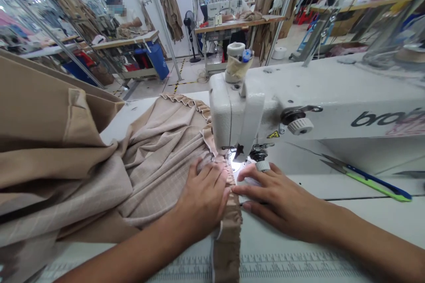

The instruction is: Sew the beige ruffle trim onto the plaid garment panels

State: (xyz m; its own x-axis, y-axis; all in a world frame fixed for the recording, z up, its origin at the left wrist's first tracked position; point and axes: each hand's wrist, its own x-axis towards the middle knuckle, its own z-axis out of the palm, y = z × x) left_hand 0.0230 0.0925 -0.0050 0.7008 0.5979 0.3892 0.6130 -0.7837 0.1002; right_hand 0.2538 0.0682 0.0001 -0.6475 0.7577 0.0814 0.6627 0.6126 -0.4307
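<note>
My left hand (204,194) lies flat, fingers stretched, on beige checked fabric (159,154) just left of the needle of a white sewing machine (252,106). My right hand (275,196) rests flat on the table to the right of the presser foot, fingertips touching the gathered elastic band (229,230) that runs from the needle toward me. The same ruffled band (189,101) edges the fabric behind the machine head. Neither hand grips anything.
More beige cloth (43,132) is piled at my left. Scissors with a blue-green handle (368,181) lie on the table at the right. A ruler strip (292,261) marks the table's near edge. Two other people sit at sewing tables (129,40) far behind.
</note>
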